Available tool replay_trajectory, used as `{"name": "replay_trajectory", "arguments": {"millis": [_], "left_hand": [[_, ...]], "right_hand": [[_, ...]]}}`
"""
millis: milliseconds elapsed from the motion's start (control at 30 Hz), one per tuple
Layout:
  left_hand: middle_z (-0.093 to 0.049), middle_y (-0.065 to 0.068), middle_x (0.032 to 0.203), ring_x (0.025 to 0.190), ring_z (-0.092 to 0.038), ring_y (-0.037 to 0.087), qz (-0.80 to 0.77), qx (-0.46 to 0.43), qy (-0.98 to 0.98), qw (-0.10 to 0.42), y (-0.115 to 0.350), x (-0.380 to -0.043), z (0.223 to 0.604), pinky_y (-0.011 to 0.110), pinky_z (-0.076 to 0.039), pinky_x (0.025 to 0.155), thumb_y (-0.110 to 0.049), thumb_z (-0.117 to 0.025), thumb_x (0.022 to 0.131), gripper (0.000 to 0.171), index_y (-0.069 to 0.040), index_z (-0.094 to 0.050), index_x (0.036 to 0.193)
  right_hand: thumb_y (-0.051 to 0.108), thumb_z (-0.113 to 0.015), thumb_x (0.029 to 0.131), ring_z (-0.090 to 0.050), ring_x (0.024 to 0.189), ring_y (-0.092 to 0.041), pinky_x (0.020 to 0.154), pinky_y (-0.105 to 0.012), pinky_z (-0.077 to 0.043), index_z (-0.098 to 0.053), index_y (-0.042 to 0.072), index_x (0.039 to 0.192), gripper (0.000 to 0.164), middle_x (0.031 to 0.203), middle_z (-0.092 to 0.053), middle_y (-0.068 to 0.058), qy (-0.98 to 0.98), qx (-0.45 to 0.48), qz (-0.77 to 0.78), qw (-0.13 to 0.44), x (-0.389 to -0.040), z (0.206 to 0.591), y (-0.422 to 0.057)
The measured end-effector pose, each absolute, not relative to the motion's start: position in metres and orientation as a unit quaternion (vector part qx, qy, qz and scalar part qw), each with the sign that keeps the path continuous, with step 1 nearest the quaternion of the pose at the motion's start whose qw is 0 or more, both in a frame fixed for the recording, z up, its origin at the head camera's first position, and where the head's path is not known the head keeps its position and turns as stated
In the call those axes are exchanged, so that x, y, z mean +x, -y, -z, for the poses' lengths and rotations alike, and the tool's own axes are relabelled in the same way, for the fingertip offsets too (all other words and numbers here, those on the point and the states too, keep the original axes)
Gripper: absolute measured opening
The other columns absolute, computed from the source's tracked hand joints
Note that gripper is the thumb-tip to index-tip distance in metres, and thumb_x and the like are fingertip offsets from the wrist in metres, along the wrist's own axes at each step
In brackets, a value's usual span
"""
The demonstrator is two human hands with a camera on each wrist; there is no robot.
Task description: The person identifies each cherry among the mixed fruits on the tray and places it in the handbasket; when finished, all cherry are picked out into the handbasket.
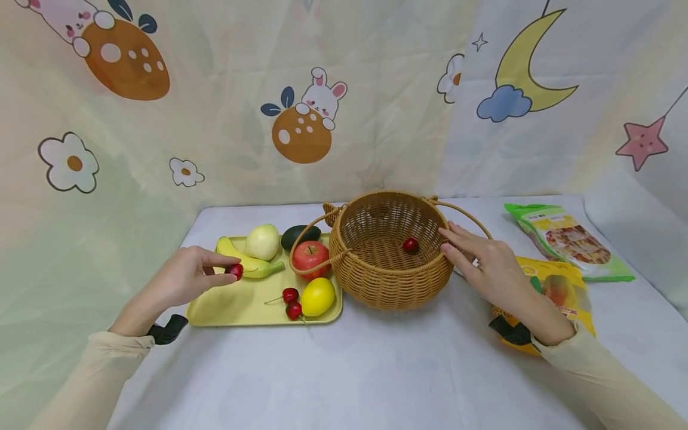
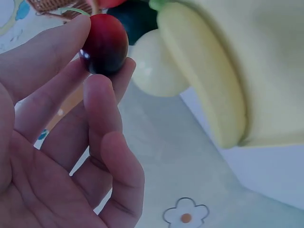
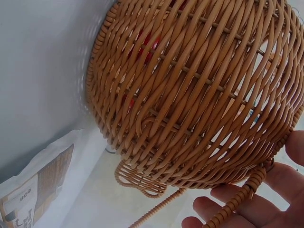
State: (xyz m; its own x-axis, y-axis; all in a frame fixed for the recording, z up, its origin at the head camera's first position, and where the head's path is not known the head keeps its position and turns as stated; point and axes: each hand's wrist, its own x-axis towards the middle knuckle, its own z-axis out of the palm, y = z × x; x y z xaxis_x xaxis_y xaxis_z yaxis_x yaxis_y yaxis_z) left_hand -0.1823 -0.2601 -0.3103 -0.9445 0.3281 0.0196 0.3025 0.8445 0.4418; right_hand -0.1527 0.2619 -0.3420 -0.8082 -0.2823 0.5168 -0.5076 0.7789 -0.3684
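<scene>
Between thumb and fingers, my left hand [image 1: 189, 276] pinches a dark red cherry [image 2: 107, 43] above the left part of the yellow tray [image 1: 236, 313]. My right hand [image 1: 486, 266] holds the right rim of a round wicker basket [image 1: 395, 289], beside where a handle joins. In the right wrist view, some fingers [image 3: 247, 206] lie outside the basket, behind its handle [image 3: 237, 202]. One cherry [image 1: 411, 245] lies inside the basket. Two more cherries, an upper cherry [image 1: 290, 295] and a lower cherry [image 1: 294, 310], lie on the tray beside a lemon [image 1: 318, 297].
Also on the tray are a banana [image 1: 252, 266], a pale round fruit [image 1: 263, 242], a red apple [image 1: 310, 258] partly behind the left basket handle, and a dark green fruit [image 1: 295, 236]. A yellow bag [image 1: 570, 292] and a green-edged bag [image 1: 575, 242] lie at right.
</scene>
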Motion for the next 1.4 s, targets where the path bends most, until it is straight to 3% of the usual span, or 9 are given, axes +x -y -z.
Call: {"name": "replay_trajectory", "arguments": {"millis": [100, 367, 600, 800, 900, 1033, 1400], "left_hand": [[-0.079, -0.004, 0.093, 0.061, -0.049, 0.011, -0.222, 0.172, -0.959, 0.029, 0.252, -0.188, 0.299, 0.024, -0.038, 0.052, -0.024, -0.082, 0.088, 0.032, -0.017, -0.079, 0.119], [-0.078, 0.007, 0.116, 0.069, -0.056, 0.017, -0.226, 0.231, -0.946, 0.032, 0.214, -0.210, 0.261, 0.027, -0.039, 0.051, -0.023, -0.082, 0.088, 0.040, -0.015, -0.075, 0.126], [-0.077, 0.007, 0.121, 0.049, -0.038, 0.013, -0.229, 0.252, -0.937, 0.077, 0.175, -0.233, 0.236, 0.025, -0.030, 0.048, -0.024, -0.078, 0.091, 0.037, -0.018, -0.074, 0.128], [-0.079, 0.004, 0.113, 0.079, -0.066, 0.015, -0.203, 0.320, -0.919, 0.105, 0.135, -0.252, 0.221, 0.026, -0.042, 0.062, -0.021, -0.078, 0.092, 0.032, -0.017, -0.077, 0.123], [-0.080, 0.004, 0.112, 0.095, -0.072, 0.018, -0.197, 0.348, -0.906, 0.136, 0.115, -0.262, 0.213, 0.028, -0.051, 0.074, -0.018, -0.078, 0.092, 0.032, -0.014, -0.076, 0.124], [-0.080, 0.002, 0.109, 0.106, -0.074, 0.015, -0.192, 0.367, -0.895, 0.168, 0.086, -0.272, 0.204, 0.034, -0.057, 0.093, -0.018, -0.078, 0.092, 0.032, -0.014, -0.076, 0.124], [-0.077, 0.003, 0.121, 0.116, -0.072, 0.015, -0.190, 0.416, -0.867, 0.198, 0.029, -0.288, 0.215, 0.032, -0.057, 0.099, -0.022, -0.080, 0.091, 0.033, -0.012, -0.077, 0.123]], "right_hand": [[0.024, -0.062, 0.103, -0.020, 0.039, 0.002, 0.045, -0.022, -0.029, -0.061, 0.010, 0.143, 0.042, 0.148, -0.056, -0.020, 0.917, 0.214, -0.251, 0.224, -0.153, 0.342, -0.263], [0.023, -0.063, 0.103, -0.022, 0.041, 0.001, 0.046, -0.022, -0.029, -0.061, 0.010, 0.143, 0.042, 0.147, -0.057, -0.021, 0.916, 0.217, -0.248, 0.229, -0.153, 0.342, -0.263], [0.023, -0.063, 0.103, -0.020, 0.042, 0.002, 0.044, -0.021, -0.029, -0.061, 0.009, 0.143, 0.042, 0.146, -0.057, -0.021, 0.914, 0.223, -0.250, 0.228, -0.156, 0.344, -0.260], [0.023, -0.062, 0.104, -0.017, 0.041, 0.002, 0.044, -0.021, -0.028, -0.060, 0.008, 0.143, 0.042, 0.147, -0.057, -0.022, 0.915, 0.218, -0.248, 0.230, -0.156, 0.345, -0.260], [0.024, -0.062, 0.103, -0.018, 0.041, 0.002, 0.044, -0.021, -0.028, -0.060, 0.008, 0.143, 0.043, 0.147, -0.057, -0.021, 0.916, 0.216, -0.248, 0.231, -0.156, 0.345, -0.261], [0.024, -0.062, 0.103, -0.017, 0.042, 0.002, 0.044, -0.022, -0.028, -0.060, 0.010, 0.143, 0.043, 0.147, -0.057, -0.021, 0.917, 0.213, -0.246, 0.232, -0.155, 0.345, -0.262], [0.021, -0.064, 0.103, -0.018, 0.042, 0.003, 0.043, -0.021, -0.028, -0.061, 0.008, 0.143, 0.042, 0.147, -0.057, -0.021, 0.912, 0.222, -0.252, 0.235, -0.154, 0.345, -0.261]]}}
